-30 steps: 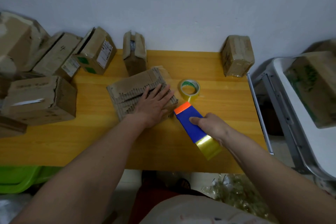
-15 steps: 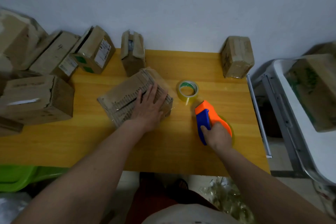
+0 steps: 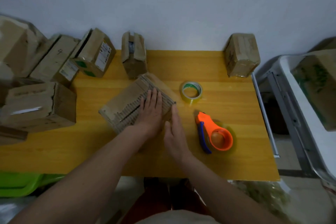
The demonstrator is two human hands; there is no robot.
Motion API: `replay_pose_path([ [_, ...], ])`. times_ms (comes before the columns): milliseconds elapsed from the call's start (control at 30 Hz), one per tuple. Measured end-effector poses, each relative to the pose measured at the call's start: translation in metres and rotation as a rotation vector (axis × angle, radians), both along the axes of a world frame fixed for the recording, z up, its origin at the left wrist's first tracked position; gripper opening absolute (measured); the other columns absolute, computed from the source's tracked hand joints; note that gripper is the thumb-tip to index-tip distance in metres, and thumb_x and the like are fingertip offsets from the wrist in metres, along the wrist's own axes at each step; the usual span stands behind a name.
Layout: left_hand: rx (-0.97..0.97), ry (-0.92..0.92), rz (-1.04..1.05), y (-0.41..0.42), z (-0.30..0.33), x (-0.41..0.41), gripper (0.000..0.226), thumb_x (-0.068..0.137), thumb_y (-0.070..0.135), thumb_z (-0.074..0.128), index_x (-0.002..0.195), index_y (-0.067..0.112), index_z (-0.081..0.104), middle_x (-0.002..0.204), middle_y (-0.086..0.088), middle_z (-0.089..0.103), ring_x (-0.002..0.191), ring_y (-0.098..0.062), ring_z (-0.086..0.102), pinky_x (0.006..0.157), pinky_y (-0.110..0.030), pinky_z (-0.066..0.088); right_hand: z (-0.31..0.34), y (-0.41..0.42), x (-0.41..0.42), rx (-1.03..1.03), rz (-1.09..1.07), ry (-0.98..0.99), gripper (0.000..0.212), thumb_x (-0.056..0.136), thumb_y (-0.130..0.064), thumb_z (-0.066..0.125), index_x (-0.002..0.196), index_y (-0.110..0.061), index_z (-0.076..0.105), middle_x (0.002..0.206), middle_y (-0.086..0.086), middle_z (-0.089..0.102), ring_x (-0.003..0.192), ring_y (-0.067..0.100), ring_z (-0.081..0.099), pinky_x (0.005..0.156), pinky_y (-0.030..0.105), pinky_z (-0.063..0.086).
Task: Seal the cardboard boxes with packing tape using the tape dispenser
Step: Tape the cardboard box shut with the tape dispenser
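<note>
One worn cardboard box [image 3: 127,107] is pressed flat at the tabletop [image 3: 91,147] centre by the left hand [image 3: 151,112], fingers straight; the right hand [image 3: 175,134] is laid open against its near corner. One tape dispenser [image 3: 212,132] is left lying unheld, rightward.

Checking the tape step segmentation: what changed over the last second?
The right hand let go of the tape dispenser, which now lies on the table, and moved left to the box. The box turned a little. The left hand stays flat on it; the tape roll has not moved.
</note>
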State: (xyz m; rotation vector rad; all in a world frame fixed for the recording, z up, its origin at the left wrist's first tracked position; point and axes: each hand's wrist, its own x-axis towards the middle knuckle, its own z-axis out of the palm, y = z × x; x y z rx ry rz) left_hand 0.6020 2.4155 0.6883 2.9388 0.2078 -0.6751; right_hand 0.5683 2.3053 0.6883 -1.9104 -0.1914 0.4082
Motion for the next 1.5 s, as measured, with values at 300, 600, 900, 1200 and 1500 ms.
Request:
replay_pose_path([
  [300,0.072,0.022,-0.109,0.010,-0.003,0.001,0.081,0.101,0.032,0.035,0.147,0.004,-0.025,0.154,-0.014,-0.033,0.143,-0.029,-0.028,0.117,-0.044,-0.014,-0.004,0.039,0.011,0.343,-0.321,0.322,0.064,0.097,-0.004,0.038,0.154,-0.019,0.012,0.156,-0.004,0.024,0.141,0.011,0.025,0.117,0.028,0.023],
  [600,0.116,-0.051,-0.226,0.032,-0.003,-0.015,0.083,0.102,0.041,0.036,0.148,0.006,-0.024,0.155,-0.012,-0.032,0.144,-0.027,-0.027,0.115,-0.041,-0.015,-0.026,0.022,0.001,0.183,-0.392,-0.205,0.049,0.098,-0.016,0.034,0.146,-0.007,0.032,0.149,0.001,0.037,0.139,0.007,0.032,0.114,0.021,0.026],
  [900,0.053,-0.068,-0.229,0.036,-0.003,-0.017,0.080,0.102,0.038,0.035,0.149,0.008,-0.023,0.155,-0.012,-0.032,0.143,-0.026,-0.029,0.119,-0.042,-0.014,-0.049,0.035,0.020,0.206,-0.403,-0.098,0.042,0.098,-0.016,0.043,0.139,-0.009,0.043,0.139,0.001,0.049,0.130,0.011,0.044,0.111,0.030,0.035],
  [1200,0.070,-0.085,-0.323,0.051,-0.005,-0.030,0.084,0.101,0.042,0.037,0.149,0.009,-0.023,0.156,-0.010,-0.031,0.144,-0.026,-0.028,0.120,-0.044,-0.011,-0.028,0.021,0.034,-0.058,-0.283,-0.139,0.046,0.102,-0.035,0.036,0.141,-0.013,0.044,0.145,0.003,0.046,0.136,0.013,0.038,0.113,0.029,0.030],
  [1500,0.004,-0.118,-0.354,0.057,-0.012,-0.032,0.085,0.101,0.043,0.038,0.149,0.011,-0.025,0.155,-0.008,-0.033,0.143,-0.023,-0.031,0.119,-0.042,-0.013,-0.023,0.040,0.037,-0.191,-0.063,-0.231,0.040,0.104,-0.027,0.034,0.140,-0.017,0.048,0.142,-0.001,0.051,0.131,0.010,0.045,0.107,0.017,0.030],
])
